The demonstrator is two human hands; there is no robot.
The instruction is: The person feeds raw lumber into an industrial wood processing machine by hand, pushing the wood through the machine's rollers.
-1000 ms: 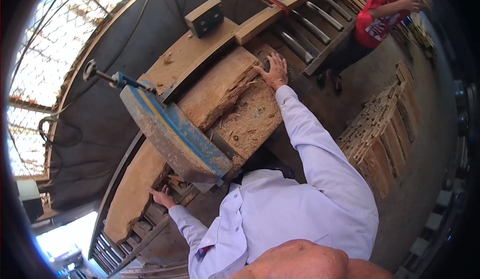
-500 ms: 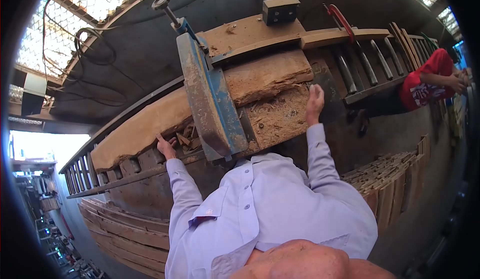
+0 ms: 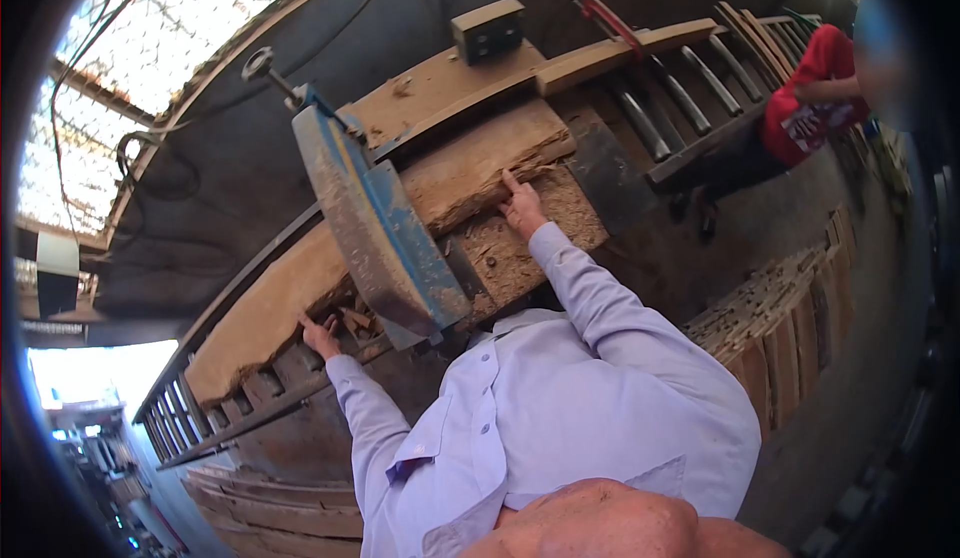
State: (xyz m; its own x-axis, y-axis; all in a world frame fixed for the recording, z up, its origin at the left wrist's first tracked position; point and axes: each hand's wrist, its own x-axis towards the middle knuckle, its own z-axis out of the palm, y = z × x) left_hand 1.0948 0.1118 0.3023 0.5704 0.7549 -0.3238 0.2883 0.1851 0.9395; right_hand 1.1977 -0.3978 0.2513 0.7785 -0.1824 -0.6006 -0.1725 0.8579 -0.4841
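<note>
A long wooden slab [image 3: 265,308] with a rough, bark-like front edge lies along the machine bed and passes behind the blue machine column [image 3: 375,228]. My left hand [image 3: 321,338] is at the slab's front edge, left of the column, fingers stretched out and fingertips against the wood. On the column's other side, my right hand [image 3: 523,212] reaches to the rough edge with its forefinger extended onto the slab and the other fingers loosely bent. Neither hand wraps around the wood. Sawdust covers the machine table [image 3: 530,248] beneath my right hand.
Behind the slab runs a wooden fence [image 3: 460,108] with a red clamp [image 3: 612,24] farther right. Metal rollers [image 3: 640,123] extend rightward, where a person in a red shirt [image 3: 815,98] stands. Stacked boards [image 3: 790,328] lie at lower right; wood scraps [image 3: 355,320] sit near my left hand.
My right hand has moved left from the table's right end onto the slab's rough edge. My left hand stays at the slab. The camera view has shifted and tilted.
</note>
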